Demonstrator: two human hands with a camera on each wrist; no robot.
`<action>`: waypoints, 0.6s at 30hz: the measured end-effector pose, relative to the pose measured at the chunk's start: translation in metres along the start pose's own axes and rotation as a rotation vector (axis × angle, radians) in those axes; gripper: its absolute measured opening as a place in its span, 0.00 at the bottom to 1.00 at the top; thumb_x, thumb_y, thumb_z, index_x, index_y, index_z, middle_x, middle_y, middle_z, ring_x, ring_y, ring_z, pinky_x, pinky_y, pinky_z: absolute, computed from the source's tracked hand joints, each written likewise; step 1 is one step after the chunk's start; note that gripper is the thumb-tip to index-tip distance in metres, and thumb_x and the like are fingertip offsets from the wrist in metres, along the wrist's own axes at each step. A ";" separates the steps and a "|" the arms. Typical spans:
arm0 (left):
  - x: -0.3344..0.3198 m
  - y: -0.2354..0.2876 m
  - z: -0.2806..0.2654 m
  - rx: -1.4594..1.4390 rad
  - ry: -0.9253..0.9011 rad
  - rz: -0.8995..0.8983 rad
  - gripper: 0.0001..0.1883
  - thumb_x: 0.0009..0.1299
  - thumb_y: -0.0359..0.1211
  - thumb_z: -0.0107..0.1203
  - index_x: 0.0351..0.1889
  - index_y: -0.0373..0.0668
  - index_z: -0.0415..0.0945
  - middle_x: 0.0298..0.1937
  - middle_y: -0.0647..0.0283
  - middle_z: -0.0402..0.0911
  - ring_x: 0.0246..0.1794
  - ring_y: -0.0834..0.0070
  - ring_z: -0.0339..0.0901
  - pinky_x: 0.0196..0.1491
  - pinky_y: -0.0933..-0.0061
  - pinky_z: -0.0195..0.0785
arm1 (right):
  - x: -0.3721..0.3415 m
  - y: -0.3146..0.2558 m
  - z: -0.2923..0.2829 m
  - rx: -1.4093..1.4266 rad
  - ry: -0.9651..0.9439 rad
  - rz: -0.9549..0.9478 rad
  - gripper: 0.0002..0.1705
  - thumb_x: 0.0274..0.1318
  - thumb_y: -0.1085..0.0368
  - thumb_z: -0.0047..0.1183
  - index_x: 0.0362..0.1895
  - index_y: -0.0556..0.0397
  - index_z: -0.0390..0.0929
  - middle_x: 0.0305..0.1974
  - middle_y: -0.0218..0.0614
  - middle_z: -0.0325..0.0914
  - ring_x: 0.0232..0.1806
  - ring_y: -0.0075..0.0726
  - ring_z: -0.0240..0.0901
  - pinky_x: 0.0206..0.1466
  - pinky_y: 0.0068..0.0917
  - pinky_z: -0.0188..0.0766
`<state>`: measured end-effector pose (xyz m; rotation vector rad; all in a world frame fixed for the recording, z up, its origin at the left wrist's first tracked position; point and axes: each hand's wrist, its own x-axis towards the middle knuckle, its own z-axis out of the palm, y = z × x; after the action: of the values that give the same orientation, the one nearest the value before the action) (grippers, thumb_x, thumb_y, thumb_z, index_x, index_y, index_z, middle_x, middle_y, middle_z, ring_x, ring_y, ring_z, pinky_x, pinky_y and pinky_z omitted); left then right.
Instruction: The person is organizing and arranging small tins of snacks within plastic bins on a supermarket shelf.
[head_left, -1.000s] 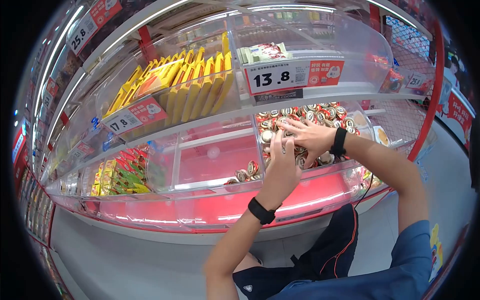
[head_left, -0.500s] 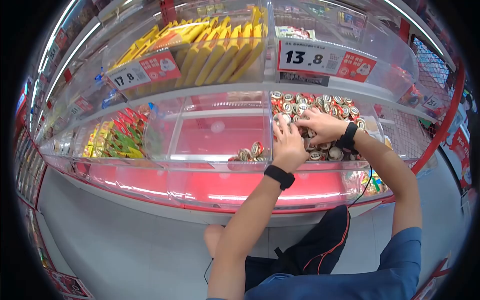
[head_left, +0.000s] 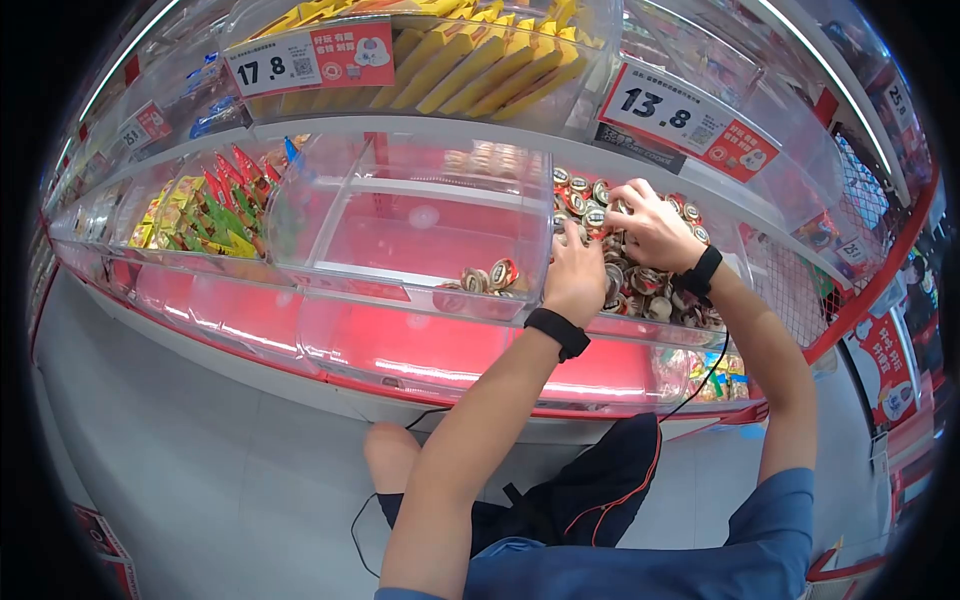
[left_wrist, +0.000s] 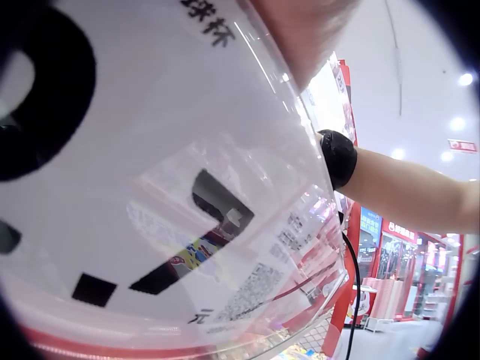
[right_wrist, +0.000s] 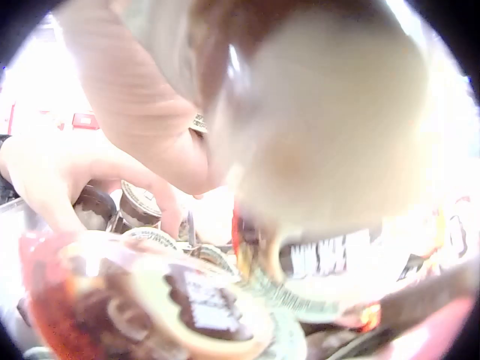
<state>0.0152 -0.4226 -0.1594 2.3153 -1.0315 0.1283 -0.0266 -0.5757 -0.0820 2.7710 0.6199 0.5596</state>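
Small snack cups with round printed lids and brown-and-red sides fill a clear plastic bin. My left hand reaches over the bin's left front corner. Its fingers are spread on the cups, some of which show between thumb and fingers in the right wrist view. To its right, my right hand arches over the pile with bent fingers. A blurred snack cup shows very large beside its thumb. The price tag on the bin front blocks the left wrist view.
Left of the bin, a few cups lie in another clear bin. Yellow packets and price tags line the shelf above. A red-edged wire mesh bounds the right side. My legs are close below the shelf front.
The hands have drawn apart: the right has lifted and bent its fingers, while the left has moved toward the bin's left front corner. The head view has tilted downward.
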 end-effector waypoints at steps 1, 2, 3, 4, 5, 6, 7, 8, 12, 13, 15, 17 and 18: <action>-0.001 0.000 0.001 -0.025 0.034 0.015 0.19 0.59 0.28 0.58 0.50 0.38 0.72 0.64 0.43 0.56 0.59 0.48 0.64 0.52 0.60 0.74 | 0.003 -0.001 -0.004 -0.013 -0.008 -0.014 0.19 0.33 0.76 0.53 0.36 0.45 0.75 0.47 0.39 0.65 0.54 0.51 0.62 0.40 0.41 0.75; -0.002 -0.002 0.003 -0.055 0.091 0.047 0.18 0.59 0.27 0.57 0.49 0.37 0.72 0.62 0.44 0.57 0.57 0.47 0.65 0.49 0.58 0.75 | 0.006 -0.002 -0.007 -0.026 -0.014 -0.026 0.19 0.34 0.76 0.53 0.36 0.45 0.75 0.49 0.39 0.65 0.55 0.51 0.62 0.41 0.41 0.75; -0.004 -0.004 0.003 -0.084 0.146 0.080 0.17 0.59 0.26 0.55 0.48 0.36 0.72 0.60 0.44 0.58 0.56 0.46 0.65 0.47 0.57 0.76 | 0.009 -0.004 -0.007 -0.018 0.034 -0.044 0.19 0.34 0.76 0.53 0.37 0.45 0.75 0.50 0.39 0.65 0.56 0.51 0.61 0.43 0.41 0.75; -0.005 -0.006 0.004 -0.113 0.200 0.113 0.16 0.59 0.25 0.54 0.47 0.35 0.71 0.58 0.44 0.58 0.54 0.44 0.65 0.44 0.55 0.77 | 0.012 -0.005 -0.007 -0.009 0.080 -0.062 0.19 0.35 0.75 0.54 0.37 0.45 0.75 0.50 0.39 0.65 0.56 0.51 0.61 0.44 0.41 0.74; -0.004 -0.008 0.005 -0.105 0.138 0.122 0.21 0.60 0.27 0.56 0.52 0.35 0.68 0.59 0.43 0.59 0.53 0.47 0.68 0.49 0.58 0.73 | 0.014 -0.008 -0.006 0.001 0.124 -0.081 0.19 0.35 0.75 0.54 0.37 0.45 0.75 0.51 0.39 0.65 0.57 0.52 0.61 0.46 0.41 0.73; -0.003 -0.008 0.005 -0.088 0.107 0.112 0.22 0.60 0.27 0.55 0.53 0.35 0.68 0.59 0.42 0.60 0.53 0.46 0.68 0.50 0.57 0.72 | 0.018 -0.014 -0.008 0.029 0.155 -0.094 0.19 0.35 0.74 0.54 0.38 0.45 0.75 0.52 0.39 0.65 0.56 0.52 0.61 0.48 0.42 0.72; -0.002 -0.007 0.006 -0.069 0.075 0.101 0.23 0.60 0.27 0.55 0.54 0.35 0.67 0.58 0.42 0.61 0.53 0.46 0.68 0.50 0.57 0.72 | 0.023 -0.024 -0.012 0.058 0.185 -0.106 0.20 0.35 0.74 0.55 0.39 0.44 0.75 0.52 0.39 0.64 0.56 0.52 0.60 0.50 0.42 0.71; -0.002 -0.006 0.007 -0.050 0.044 0.090 0.23 0.60 0.27 0.54 0.55 0.35 0.66 0.58 0.42 0.61 0.53 0.45 0.68 0.51 0.57 0.71 | 0.028 -0.033 -0.014 0.088 0.218 -0.119 0.20 0.36 0.73 0.55 0.39 0.44 0.75 0.53 0.38 0.64 0.56 0.52 0.60 0.52 0.43 0.70; -0.009 -0.009 0.008 -0.478 0.156 0.119 0.25 0.61 0.27 0.54 0.58 0.35 0.64 0.59 0.43 0.64 0.57 0.47 0.67 0.52 0.55 0.69 | 0.046 -0.058 -0.016 0.053 0.293 -0.262 0.19 0.37 0.72 0.58 0.39 0.43 0.77 0.52 0.37 0.66 0.56 0.52 0.59 0.52 0.41 0.70; -0.006 -0.016 0.023 -0.566 0.248 0.214 0.26 0.61 0.27 0.53 0.59 0.35 0.63 0.59 0.44 0.66 0.58 0.48 0.67 0.53 0.54 0.68 | 0.051 -0.064 -0.015 0.073 0.283 -0.269 0.17 0.37 0.72 0.58 0.37 0.43 0.78 0.52 0.37 0.66 0.56 0.50 0.59 0.50 0.40 0.72; 0.002 -0.019 0.045 -0.525 0.545 0.330 0.25 0.61 0.27 0.52 0.58 0.38 0.65 0.57 0.47 0.71 0.57 0.53 0.71 0.53 0.52 0.67 | 0.068 -0.073 -0.012 0.154 0.253 -0.300 0.17 0.37 0.72 0.58 0.37 0.44 0.78 0.52 0.36 0.67 0.56 0.49 0.59 0.50 0.39 0.72; -0.003 -0.020 0.042 -0.459 0.398 0.338 0.20 0.60 0.27 0.53 0.52 0.40 0.72 0.50 0.50 0.76 0.53 0.53 0.72 0.53 0.53 0.66 | 0.086 -0.082 -0.007 0.247 0.187 -0.296 0.13 0.37 0.72 0.57 0.33 0.47 0.78 0.48 0.35 0.68 0.55 0.45 0.61 0.48 0.36 0.73; -0.006 -0.019 0.037 -0.424 0.319 0.342 0.18 0.59 0.27 0.54 0.49 0.41 0.75 0.46 0.51 0.79 0.52 0.52 0.73 0.53 0.53 0.66 | 0.091 -0.080 -0.004 0.277 0.131 -0.307 0.12 0.37 0.72 0.57 0.32 0.48 0.77 0.47 0.35 0.68 0.54 0.45 0.61 0.50 0.37 0.71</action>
<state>0.0195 -0.4292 -0.2004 1.6641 -1.1489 0.3642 0.0194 -0.4639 -0.0749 2.8179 1.2113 0.6301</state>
